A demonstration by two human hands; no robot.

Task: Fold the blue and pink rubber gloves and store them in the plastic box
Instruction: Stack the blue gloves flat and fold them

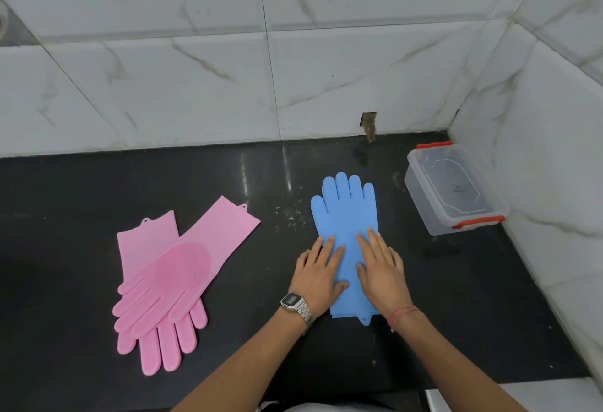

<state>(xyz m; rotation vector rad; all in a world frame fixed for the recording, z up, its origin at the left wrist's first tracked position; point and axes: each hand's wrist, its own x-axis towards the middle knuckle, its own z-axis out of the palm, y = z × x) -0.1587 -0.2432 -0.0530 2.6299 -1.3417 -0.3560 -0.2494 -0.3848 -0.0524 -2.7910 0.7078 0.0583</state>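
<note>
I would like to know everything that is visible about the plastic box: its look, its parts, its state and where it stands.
The plastic box is a clear, rectangular container with rounded corners. It looks like thin, see-through plastic. A clear lid with a raised outline sits on top, and orange-red clips show at its far and near ends, so it appears closed. It looks empty. It stands upright on the black countertop, in the far right corner, close beside the marble-patterned right wall. Neither hand touches it, and it lies apart from the gloves.
</note>
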